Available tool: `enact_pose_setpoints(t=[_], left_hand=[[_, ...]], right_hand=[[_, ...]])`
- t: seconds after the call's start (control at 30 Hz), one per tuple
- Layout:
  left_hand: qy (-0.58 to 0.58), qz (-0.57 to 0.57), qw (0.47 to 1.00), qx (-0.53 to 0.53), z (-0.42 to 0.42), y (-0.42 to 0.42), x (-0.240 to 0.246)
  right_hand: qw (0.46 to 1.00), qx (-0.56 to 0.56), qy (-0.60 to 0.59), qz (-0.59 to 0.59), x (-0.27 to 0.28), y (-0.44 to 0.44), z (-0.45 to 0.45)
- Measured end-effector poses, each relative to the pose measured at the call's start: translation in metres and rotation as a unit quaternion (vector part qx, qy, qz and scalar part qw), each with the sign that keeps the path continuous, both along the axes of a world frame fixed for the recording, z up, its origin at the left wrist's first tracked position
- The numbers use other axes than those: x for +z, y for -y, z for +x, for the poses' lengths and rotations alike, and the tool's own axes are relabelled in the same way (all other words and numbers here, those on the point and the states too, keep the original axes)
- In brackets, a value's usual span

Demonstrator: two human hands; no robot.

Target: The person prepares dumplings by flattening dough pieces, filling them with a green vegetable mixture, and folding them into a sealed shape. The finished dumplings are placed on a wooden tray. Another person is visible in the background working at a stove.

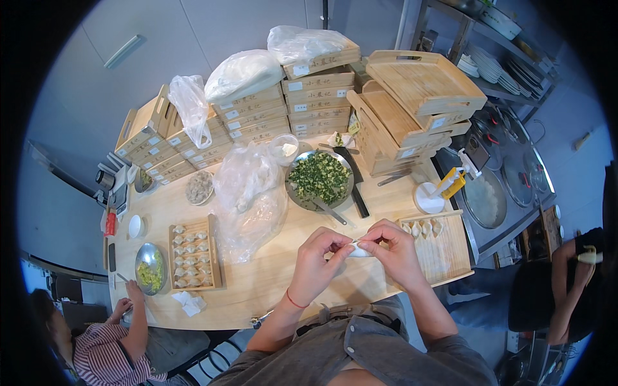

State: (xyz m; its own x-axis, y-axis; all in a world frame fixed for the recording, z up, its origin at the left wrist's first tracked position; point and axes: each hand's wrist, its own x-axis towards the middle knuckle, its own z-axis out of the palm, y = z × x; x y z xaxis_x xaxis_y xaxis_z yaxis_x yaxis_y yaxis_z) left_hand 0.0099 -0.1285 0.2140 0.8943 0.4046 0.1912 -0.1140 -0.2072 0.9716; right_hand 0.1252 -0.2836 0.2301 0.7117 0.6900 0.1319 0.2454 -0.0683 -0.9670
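Observation:
A pale dumpling (360, 251) is pinched between my left hand (322, 258) and my right hand (393, 251), just above the wooden table. Thumbs and index fingers of both hands press its upper edge. Beyond my hands stands a metal bowl of chopped green and yellow filling (319, 177), with a flat metal spatula (330, 212) resting over its near rim. Right of my right hand lies a wooden tray (446, 251) holding several shaped dumplings (423, 228) along its far side.
A black-handled knife (356, 186) lies beside the bowl. Plastic sheeting (251, 198) and a dumpling-filled tray (216, 260) are to the left. Stacked wooden trays (256, 113) line the back. A seated co-worker (113, 342) is at left; another person (550, 299) and a stove (512, 212) are at right.

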Motion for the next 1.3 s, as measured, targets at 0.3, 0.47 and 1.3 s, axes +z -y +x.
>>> enact_pose_setpoints(t=[0.3,0.47,1.3], left_hand=[[0.099,0.052,0.993,0.038,0.002,0.009,-0.005],[0.145,-0.134,0.976,-0.095,0.009,0.003,-0.016],[0.102,-0.253,0.962,-0.008,0.001,0.023,-0.014]], right_hand=[[0.990,0.007,-0.127,0.064,-0.008,0.001,-0.004],[0.971,0.070,-0.212,0.089,0.000,0.005,-0.003],[0.923,-0.075,0.373,0.056,0.031,0.013,-0.028]])
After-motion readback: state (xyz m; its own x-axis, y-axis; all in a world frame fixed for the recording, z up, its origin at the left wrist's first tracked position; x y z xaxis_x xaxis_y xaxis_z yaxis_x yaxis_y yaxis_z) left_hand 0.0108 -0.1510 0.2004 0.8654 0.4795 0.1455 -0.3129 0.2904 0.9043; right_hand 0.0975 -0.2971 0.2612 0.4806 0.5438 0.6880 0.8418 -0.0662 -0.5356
